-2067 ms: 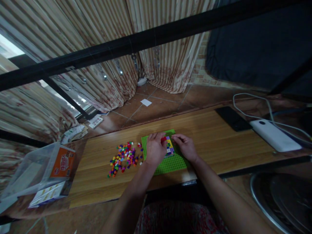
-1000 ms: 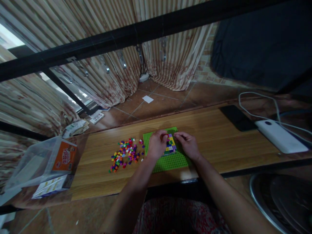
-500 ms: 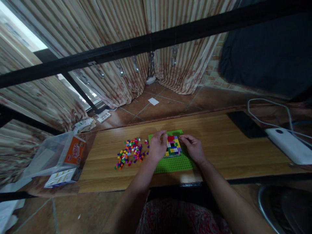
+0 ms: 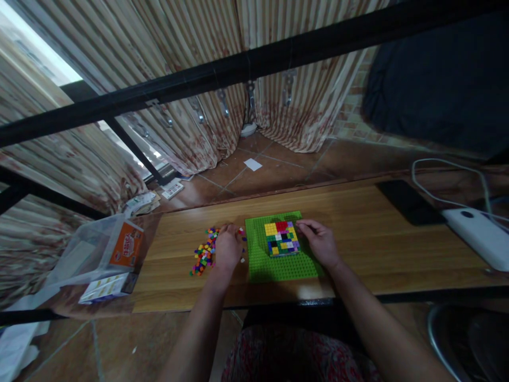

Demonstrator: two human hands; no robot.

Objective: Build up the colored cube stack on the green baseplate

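A green studded baseplate lies on the wooden board, bearing a low block of multicoloured toy bricks with yellow, red, white and blue on top. To its left is a loose heap of small bricks. My left hand is over the right part of this heap, its fingertips bent down and mostly hidden. Beside the built block's far right corner is my right hand, thumb and forefinger pinched together. Whatever it may hold is too small to make out.
A black phone and a white power bank with a white cable lie on the right. A clear plastic bin with an orange label and a small box stand left. A dark metal bar crosses beyond the board.
My left hand has moved left from the built block to the loose bricks, uncovering the block's left side. My right hand stays by the block's right side, still pinched.
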